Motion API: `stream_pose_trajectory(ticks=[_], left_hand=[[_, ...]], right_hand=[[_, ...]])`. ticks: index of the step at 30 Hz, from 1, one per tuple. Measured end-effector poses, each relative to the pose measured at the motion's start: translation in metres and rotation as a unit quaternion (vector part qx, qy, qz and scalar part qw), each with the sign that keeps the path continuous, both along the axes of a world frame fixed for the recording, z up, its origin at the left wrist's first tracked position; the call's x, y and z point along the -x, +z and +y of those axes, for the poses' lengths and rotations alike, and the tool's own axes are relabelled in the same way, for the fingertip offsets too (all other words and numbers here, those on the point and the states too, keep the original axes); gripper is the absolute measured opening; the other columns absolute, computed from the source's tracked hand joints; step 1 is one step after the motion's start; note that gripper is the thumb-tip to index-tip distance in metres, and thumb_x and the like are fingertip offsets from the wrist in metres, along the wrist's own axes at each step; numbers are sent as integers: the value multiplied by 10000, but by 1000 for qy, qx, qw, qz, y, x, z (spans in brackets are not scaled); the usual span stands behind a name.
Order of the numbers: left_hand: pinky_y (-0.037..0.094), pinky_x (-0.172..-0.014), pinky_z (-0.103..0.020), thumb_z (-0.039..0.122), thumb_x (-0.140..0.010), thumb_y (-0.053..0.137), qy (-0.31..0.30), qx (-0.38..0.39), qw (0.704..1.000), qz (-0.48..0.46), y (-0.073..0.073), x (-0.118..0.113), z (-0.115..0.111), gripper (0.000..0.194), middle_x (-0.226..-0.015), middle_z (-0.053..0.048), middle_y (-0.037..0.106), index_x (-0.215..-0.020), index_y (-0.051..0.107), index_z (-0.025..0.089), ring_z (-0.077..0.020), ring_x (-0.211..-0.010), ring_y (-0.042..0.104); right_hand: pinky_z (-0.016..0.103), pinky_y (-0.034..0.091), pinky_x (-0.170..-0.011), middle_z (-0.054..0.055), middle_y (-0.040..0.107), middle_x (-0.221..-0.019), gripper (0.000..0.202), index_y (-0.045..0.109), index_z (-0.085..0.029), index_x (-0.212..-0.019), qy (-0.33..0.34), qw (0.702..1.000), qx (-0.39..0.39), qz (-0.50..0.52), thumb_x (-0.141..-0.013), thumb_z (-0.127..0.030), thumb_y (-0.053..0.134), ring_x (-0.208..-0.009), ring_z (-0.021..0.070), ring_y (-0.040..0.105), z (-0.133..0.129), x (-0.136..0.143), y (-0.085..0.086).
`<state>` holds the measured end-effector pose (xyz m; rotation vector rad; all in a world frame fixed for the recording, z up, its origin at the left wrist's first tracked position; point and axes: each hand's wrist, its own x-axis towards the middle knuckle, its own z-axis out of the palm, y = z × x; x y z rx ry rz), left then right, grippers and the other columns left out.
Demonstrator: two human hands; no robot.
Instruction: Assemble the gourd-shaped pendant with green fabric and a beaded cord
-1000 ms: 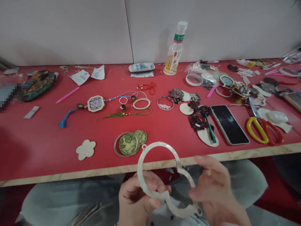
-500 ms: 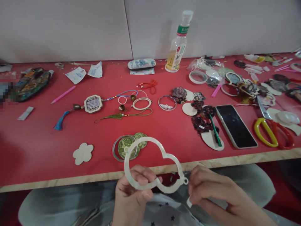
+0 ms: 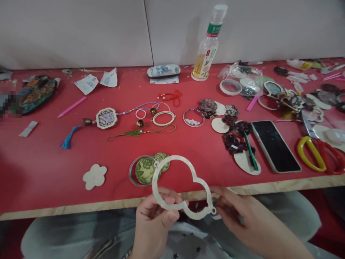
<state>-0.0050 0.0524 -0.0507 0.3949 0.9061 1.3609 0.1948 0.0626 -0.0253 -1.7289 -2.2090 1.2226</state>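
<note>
My left hand (image 3: 157, 217) pinches the lower edge of a pale gourd-shaped frame (image 3: 155, 184), which has a small loop at each end. The frame is held up over the table's front edge. My right hand (image 3: 237, 212) is at its right end, fingers bent close to the loop there. A small white piece (image 3: 216, 217) shows at those fingertips, partly hidden; whether the fingers touch the frame is unclear. Behind the frame lie green patterned discs (image 3: 145, 171) and a thin ring (image 3: 131, 172). A cream flower-shaped piece (image 3: 95, 177) rests further left.
On the red table (image 3: 54, 151) lie an octagonal pendant (image 3: 106, 118), a ring with white beads (image 3: 194, 122), dark patterned scraps (image 3: 231, 144), a phone (image 3: 276, 145) and scissors (image 3: 311, 154). A bottle (image 3: 206, 54) stands by the wall, near a glasses case (image 3: 164, 71).
The frame has shifted right and turned slightly, so its left loop now shows. My right hand has come closer to its right end, and the white piece there is more hidden.
</note>
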Motion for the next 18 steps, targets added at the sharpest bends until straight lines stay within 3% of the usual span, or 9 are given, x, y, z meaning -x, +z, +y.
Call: stream_pose_trajectory(ticks=[5,9,11,13,18], left_hand=[[550,-565,-221,104,-507,784,17,51,999,4,1,0,0,179,-649,-7,678,-638,715,204,-149,-620,643],[562,-587,-256,116,-489,790,20,65,998,5,3,-4,0,192,-628,-15,686,-649,724,200,-156,-596,647],[563,-589,-266,127,-480,796,9,75,997,-1,5,-6,0,210,-618,-20,688,-665,728,200,-158,-586,647],[562,-603,-267,144,-482,800,1,75,997,-8,6,-7,-1,222,-623,-19,693,-681,729,210,-155,-598,650],[543,-652,-235,161,-566,769,-51,41,998,-18,9,-4,-3,218,-707,-17,701,-767,724,232,-139,-662,651]], right_hand=[[250,466,-650,29,608,-849,347,509,-225,-1050,5,999,-39,-4,-730,-101,456,-725,154,576,-2,2,7],[211,454,-600,27,603,-782,206,531,-208,-998,-74,994,-49,71,-817,-223,432,-685,141,562,-6,8,20],[201,427,-554,10,563,-652,192,546,-190,-834,-94,986,-24,132,-863,-271,375,-600,127,529,-6,15,22],[203,385,-503,-5,489,-557,328,493,-178,-674,-118,975,16,189,-900,-317,299,-518,110,469,-5,24,19],[218,276,-445,-34,343,-514,412,367,-183,-579,-200,929,53,307,-907,-408,260,-468,89,335,-7,34,2]])
